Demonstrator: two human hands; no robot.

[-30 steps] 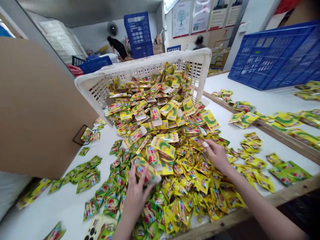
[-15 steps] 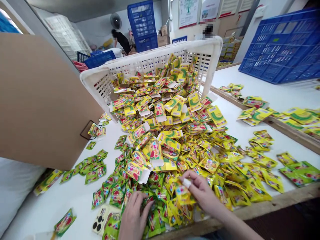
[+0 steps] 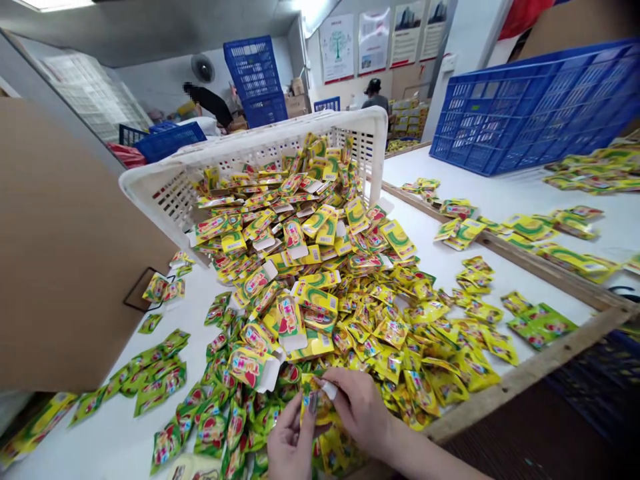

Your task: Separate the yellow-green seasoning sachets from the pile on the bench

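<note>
Near the front edge of the table, my left hand (image 3: 291,440) and my right hand (image 3: 363,412) meet at a small yellow candy packet (image 3: 309,385). My left thumb presses against its face, and the right fingers, one with a white wrap, pinch its right side. Whether anything else is tucked in my left palm is hidden. Green packets (image 3: 210,427) lie heaped left of my hands, and yellow packets (image 3: 425,360) spread to the right. Just beyond is a pile of small yellow cardboard boxes (image 3: 291,321), some with flaps raised, spilling from a tipped white plastic basket (image 3: 165,167).
A large brown cardboard box (image 3: 65,253) stands at the left. Wooden strips (image 3: 520,260) border the white table, with a blue crate (image 3: 500,120) at the right rear. A phone (image 3: 193,467) lies at the front left. Two people (image 3: 213,103) are in the background.
My right hand has brought the yellow packet leftward to my left hand, which has come up from the green packets to grip it. The view has shifted to the right.
</note>
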